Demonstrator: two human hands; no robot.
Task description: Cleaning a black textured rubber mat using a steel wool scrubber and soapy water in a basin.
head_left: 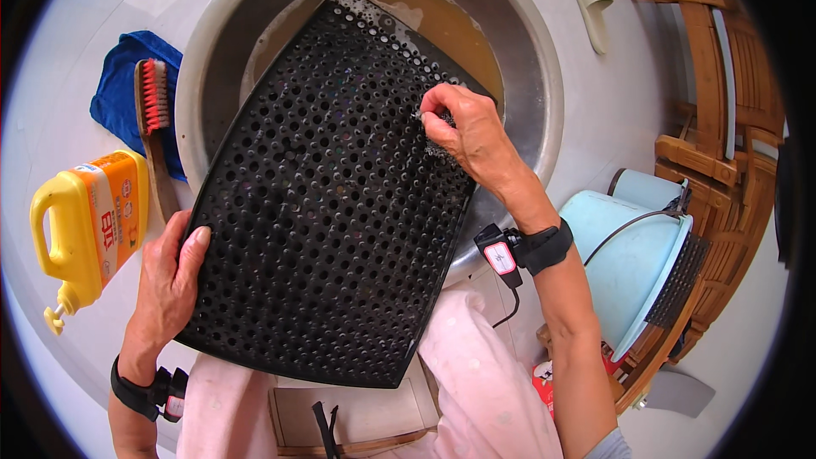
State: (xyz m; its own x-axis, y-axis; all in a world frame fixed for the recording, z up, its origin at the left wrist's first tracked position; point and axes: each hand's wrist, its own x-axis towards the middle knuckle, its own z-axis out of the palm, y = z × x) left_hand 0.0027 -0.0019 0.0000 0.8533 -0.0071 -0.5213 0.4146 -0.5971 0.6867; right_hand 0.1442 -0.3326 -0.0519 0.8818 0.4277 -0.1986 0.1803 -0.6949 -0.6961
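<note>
A black rubber mat (pixel 323 204), covered in rows of round holes, slants across my knees, its far end over a wide metal basin (pixel 534 85). Brownish, sudsy water (pixel 455 21) stands in the basin. My left hand (pixel 170 280) grips the mat's left edge, thumb on top and the other fingers mostly hidden underneath. Near the mat's upper right edge, my right hand (pixel 472 136) is closed in a pinch on a steel wool scrubber (pixel 435 150), which touches the mat's surface. Wet suds show along the mat's far edge.
Left of the basin lie a blue cloth (pixel 115 89) and a wooden brush (pixel 155 98) with red bristles, beside a yellow jug (pixel 72 229). At right are a light blue bucket (pixel 616 246), a wooden chair (pixel 704 76) and a slipper (pixel 589 4). Straps circle both wrists.
</note>
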